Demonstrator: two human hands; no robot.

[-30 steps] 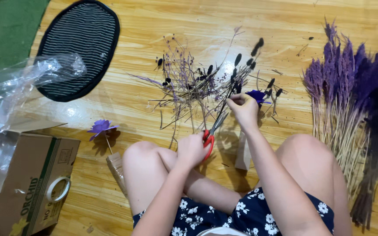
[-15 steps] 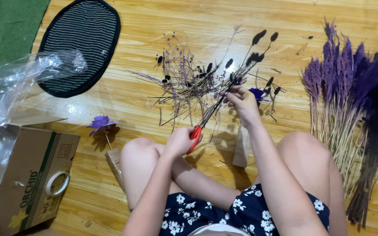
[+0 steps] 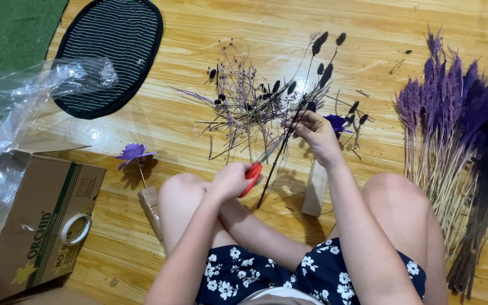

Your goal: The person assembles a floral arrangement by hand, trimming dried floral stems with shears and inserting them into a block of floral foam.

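Scissors (image 3: pixel 253 169) with red handles sit clenched in the left hand (image 3: pixel 230 179), blades pointing up toward dark dried stems (image 3: pixel 306 101) pinched in the right hand (image 3: pixel 314 133); just beyond lies one loose heap of purple twigs (image 3: pixel 244 107) on the wooden floor (image 3: pixel 199 34); one purple flower (image 3: pixel 133 153) lies left of the knee; one cardboard box (image 3: pixel 35 226) carries one tape roll (image 3: pixel 74 227); one striped mat (image 3: pixel 108 53) sits far left; one purple grass bundle (image 3: pixel 453 130) fills the right edge; bare floor stays open beyond the heap.
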